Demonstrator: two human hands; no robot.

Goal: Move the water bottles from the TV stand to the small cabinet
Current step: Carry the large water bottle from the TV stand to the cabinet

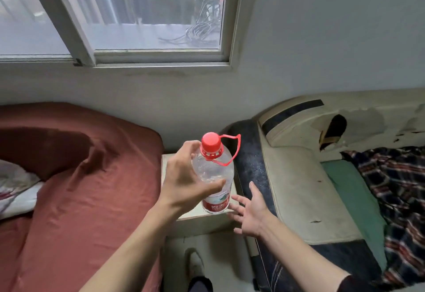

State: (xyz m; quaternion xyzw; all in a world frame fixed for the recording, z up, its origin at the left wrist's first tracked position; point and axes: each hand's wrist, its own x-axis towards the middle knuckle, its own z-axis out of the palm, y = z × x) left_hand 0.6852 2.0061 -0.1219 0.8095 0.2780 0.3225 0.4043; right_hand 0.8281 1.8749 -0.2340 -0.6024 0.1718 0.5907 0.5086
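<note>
Clear plastic water bottle with red cap and red carry loop stands upright on the small pale cabinet, between two beds. Left hand grips its shoulder, likely steadying placement. Right hand hovers released, fingers spread, beside the base.

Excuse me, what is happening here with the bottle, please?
A person is placing a water bottle on a small cabinet that stands between two beds. The left hand holds the bottle around its upper body, and the bottle stands upright near the front right corner of the cabinet top. The right hand is open beside the bottle's base, not gripping it. Whether it touches the bottle I cannot tell. No other bottle is in view.
</note>
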